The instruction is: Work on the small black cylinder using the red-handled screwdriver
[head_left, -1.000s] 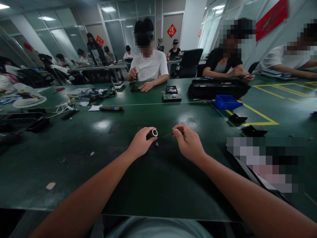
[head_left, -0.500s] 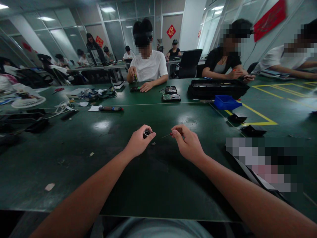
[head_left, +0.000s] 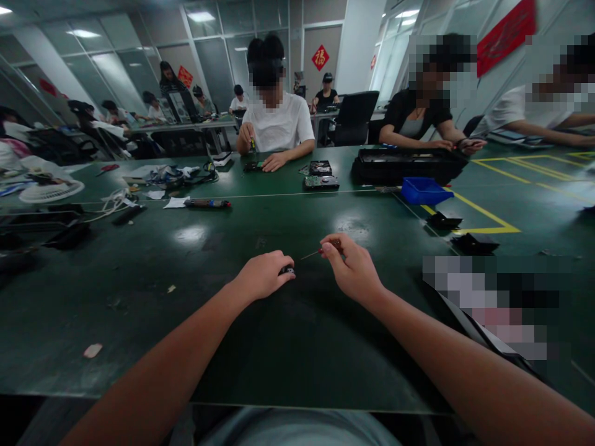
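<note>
Left hand [head_left: 264, 274] curls its fingers and thumb around a small dark part [head_left: 287, 271], gripping it low over the desk [head_left: 288, 359], near the middle of the scene. Fingers hide most of the part, so its full shape cannot be told, nor whether it rests on the surface. To its right, the right hand [head_left: 352, 261] grips a screwdriver [head_left: 336, 245] by its reddish-brown handle; the thin shaft points left toward the dark part, its tip just beside the left fingertips and seemingly apart from them.

At the near left lies a pale scrap [head_left: 93, 350], with a smaller yellowish scrap [head_left: 171, 288] farther off to its right. Beyond the left hand, a dark tube [head_left: 208, 203] with a red end lies beside white paper [head_left: 177, 202]. At the far right, a blue bin [head_left: 425, 191] stands in front of a long black casing [head_left: 404, 166]. Across the far side, a person in a white shirt [head_left: 281, 127] leans over a dark board [head_left: 253, 166].
</note>
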`<state>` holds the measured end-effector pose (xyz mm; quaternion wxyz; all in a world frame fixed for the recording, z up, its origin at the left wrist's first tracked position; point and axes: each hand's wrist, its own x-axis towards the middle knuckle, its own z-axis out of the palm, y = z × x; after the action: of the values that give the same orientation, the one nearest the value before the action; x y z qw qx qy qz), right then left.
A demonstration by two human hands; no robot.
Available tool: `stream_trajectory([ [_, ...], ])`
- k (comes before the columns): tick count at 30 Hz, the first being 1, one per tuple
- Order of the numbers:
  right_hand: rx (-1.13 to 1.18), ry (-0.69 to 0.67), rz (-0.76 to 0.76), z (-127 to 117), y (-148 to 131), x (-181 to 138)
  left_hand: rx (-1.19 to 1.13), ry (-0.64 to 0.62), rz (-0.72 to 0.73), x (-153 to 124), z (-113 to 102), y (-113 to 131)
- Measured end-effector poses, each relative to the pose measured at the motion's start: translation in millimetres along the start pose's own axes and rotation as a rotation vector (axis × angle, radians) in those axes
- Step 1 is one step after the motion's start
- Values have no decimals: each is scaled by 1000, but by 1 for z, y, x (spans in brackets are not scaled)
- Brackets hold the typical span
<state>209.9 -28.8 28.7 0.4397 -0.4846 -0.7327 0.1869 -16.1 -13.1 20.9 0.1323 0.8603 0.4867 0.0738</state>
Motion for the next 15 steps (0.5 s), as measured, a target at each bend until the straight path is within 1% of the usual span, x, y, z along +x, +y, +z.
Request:
stream_trajectory([
  [2,6,7,-4,1,1,0,-63,-8,-14,0,-2,0],
  [5,12,24,-7,2,4,0,-283,35,-64,1,-8,-4],
  [8,24,15,-12,2,4,0,-569,167,-176,1,-19,-12],
  [10,28,0,-11,2,4,0,-842,263,-258,1,-29,-20],
  [13,26,-5,0,0,3,0,-1256,392,-342,-4,-46,-38],
  [15,26,-5,4,0,2,0,-1404,480,-380,-12,-58,-54],
])
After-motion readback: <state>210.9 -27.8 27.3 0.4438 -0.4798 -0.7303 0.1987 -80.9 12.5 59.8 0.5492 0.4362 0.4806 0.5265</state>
